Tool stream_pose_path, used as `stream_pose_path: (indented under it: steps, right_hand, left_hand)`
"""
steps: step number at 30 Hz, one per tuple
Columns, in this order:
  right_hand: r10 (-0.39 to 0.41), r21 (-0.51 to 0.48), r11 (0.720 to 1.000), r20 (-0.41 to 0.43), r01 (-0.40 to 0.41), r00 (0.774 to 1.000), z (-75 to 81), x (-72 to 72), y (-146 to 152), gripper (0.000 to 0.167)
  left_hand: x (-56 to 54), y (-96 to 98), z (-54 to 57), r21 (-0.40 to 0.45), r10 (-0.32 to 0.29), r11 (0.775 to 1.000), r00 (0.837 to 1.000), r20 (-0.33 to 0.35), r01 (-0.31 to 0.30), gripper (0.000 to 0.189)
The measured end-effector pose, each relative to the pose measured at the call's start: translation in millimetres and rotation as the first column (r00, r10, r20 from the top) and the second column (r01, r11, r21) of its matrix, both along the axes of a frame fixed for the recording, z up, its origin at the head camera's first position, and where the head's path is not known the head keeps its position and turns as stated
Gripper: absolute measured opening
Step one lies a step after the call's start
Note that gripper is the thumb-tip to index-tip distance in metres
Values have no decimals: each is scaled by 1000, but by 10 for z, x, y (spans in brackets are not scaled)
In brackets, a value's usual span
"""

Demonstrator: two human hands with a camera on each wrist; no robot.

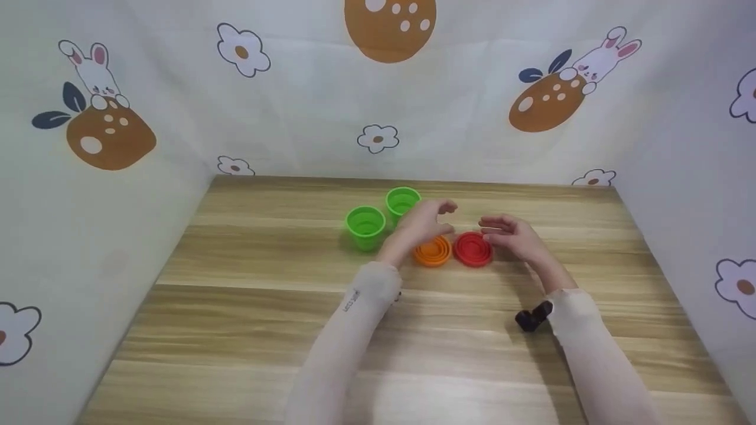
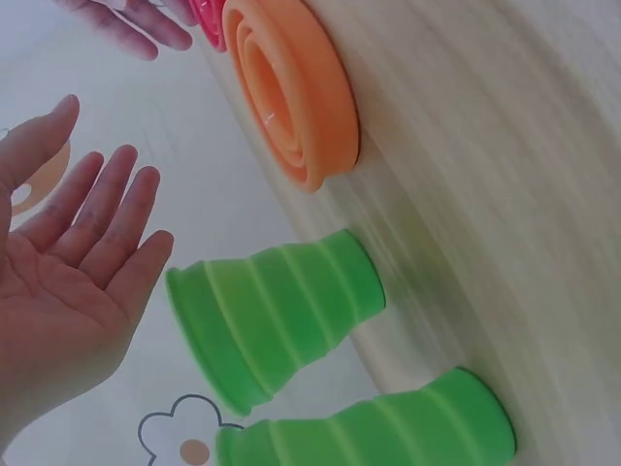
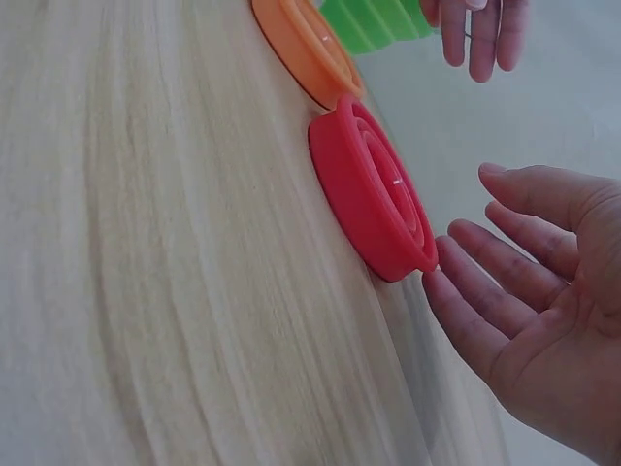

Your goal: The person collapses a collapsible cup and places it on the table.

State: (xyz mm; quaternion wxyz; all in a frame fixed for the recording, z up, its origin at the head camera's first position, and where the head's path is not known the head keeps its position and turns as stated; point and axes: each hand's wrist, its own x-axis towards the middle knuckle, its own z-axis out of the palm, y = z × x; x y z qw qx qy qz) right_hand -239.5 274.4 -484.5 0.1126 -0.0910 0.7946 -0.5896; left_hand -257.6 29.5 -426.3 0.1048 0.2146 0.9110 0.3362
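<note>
Two green collapsible cups point(image 1: 365, 229) point(image 2: 281, 316) stand extended on the table, one a little behind the other. To their right lie a flattened orange collapsible cup point(image 1: 432, 252) and a flattened red collapsible cup point(image 1: 472, 249), side by side. My left hand point(image 1: 424, 221) hovers over the orange cup beside the rear green cup, fingers loosely spread and holding nothing. Near the right rim of the red cup is my right hand point(image 1: 512, 235). Its palm faces inward in the right wrist view, fingers relaxed and nothing held; whether a fingertip touches the rim I cannot tell.
The wood-grain table point(image 1: 248, 330) is bounded at the back and sides by a pale cloth point(image 1: 307, 106) printed with flowers and rabbits. A small black device point(image 1: 533, 317) sits at the right wrist by the sleeve cuff.
</note>
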Motion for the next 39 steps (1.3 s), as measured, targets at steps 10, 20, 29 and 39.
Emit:
stream_pose_path:
  steps: [10, 20, 29, 39]
  right_hand:
    - [-8, -16, 1000, 3, 8, 1000, 84, -5, -79, 50]
    - [-2, -34, 999, -56, 0, 998, 175, 4, -177, 46]
    - [10, -24, 1000, -87, -13, 996, 227, 6, -291, 47]
    - [25, -79, 996, -69, -31, 997, 265, 37, -456, 47]
  left_hand:
    - [2, -167, 157, 31, 34, 999, 999, -21, -33, 47]
    - [-23, -378, 276, 38, 69, 997, 996, -65, -66, 47]
    - [-47, -564, 361, 39, 89, 996, 993, -72, -86, 46]
    - [-60, -784, 377, 70, 121, 991, 987, -108, -114, 45]
